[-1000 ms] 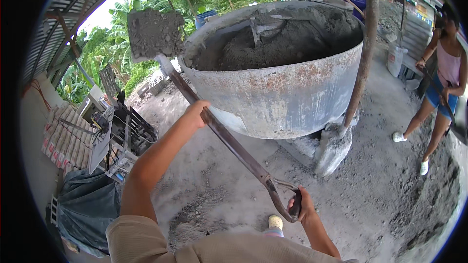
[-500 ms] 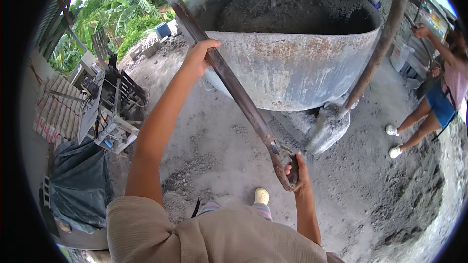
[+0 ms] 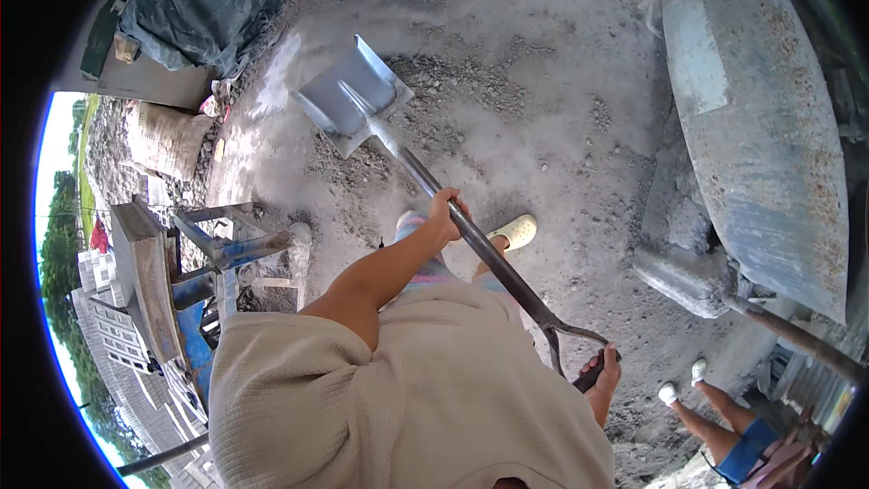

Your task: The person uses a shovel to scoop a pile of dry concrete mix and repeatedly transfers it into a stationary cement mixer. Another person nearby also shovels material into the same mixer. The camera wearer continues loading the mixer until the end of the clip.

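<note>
A shovel [image 3: 493,262] with a dark shaft slants across the front of my body. My left hand [image 3: 449,211] is closed around the shaft below the blade. My right hand [image 3: 602,375] grips the D-shaped handle at the lower right end. The square metal blade [image 3: 353,95] points to the upper left above the grey ground, and nothing lies on it. Loose gravel [image 3: 471,91] is scattered on the ground just right of the blade.
On the right stands a large rusty metal drum [image 3: 760,154], with a cement-caked lump and pole [image 3: 688,281] below it. Another person [image 3: 738,439] stands at lower right. A blue metal frame [image 3: 226,254] and stacked blocks [image 3: 118,344] are left; a dark tarp [image 3: 213,4] lies far left.
I have turned left, so the drum now sits at the right. The shovel blade has swung from over the drum's rim down to near the ground. Both hands keep their grip.
</note>
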Demonstrator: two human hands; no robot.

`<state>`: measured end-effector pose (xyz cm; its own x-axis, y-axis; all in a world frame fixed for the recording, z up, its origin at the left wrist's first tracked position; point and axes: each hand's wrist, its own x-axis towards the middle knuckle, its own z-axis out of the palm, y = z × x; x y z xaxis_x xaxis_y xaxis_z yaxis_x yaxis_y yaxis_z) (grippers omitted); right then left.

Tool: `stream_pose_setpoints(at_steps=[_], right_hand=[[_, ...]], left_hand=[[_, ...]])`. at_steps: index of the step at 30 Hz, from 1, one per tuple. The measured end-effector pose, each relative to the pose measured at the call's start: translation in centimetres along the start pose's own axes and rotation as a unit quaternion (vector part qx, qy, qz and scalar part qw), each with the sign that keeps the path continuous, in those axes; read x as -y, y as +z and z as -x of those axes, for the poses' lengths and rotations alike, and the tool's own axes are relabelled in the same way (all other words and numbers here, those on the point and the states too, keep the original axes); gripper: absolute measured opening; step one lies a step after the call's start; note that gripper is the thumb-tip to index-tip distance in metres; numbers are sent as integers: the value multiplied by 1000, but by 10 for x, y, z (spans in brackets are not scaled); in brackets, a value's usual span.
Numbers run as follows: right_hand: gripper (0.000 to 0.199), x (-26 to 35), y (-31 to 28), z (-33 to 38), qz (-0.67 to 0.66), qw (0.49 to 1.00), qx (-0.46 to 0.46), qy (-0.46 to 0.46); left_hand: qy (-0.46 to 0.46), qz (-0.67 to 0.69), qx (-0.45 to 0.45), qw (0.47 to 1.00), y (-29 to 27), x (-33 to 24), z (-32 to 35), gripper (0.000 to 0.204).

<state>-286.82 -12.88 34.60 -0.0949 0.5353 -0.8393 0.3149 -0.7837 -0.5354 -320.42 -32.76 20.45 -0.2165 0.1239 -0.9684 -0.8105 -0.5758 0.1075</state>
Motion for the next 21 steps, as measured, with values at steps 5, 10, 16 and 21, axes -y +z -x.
stream_pose_setpoints(at_steps=[5, 10, 16, 21], right_hand=[[38, -12, 67, 42, 99, 994, -39, -27], [33, -67, 150, 77, 131, 986, -88, -50], [31, -129, 176, 109, 164, 972, -155, -62], [27, -139, 87, 100, 253, 925, -260, -116]], left_hand=[[-75, 63, -41, 994, -91, -27, -42, 16], [-143, 49, -21, 988, -163, -59, -116, 15], [-93, -23, -6, 995, -245, -26, -180, 15], [-6, -17, -33, 999, -203, 48, -151, 12]])
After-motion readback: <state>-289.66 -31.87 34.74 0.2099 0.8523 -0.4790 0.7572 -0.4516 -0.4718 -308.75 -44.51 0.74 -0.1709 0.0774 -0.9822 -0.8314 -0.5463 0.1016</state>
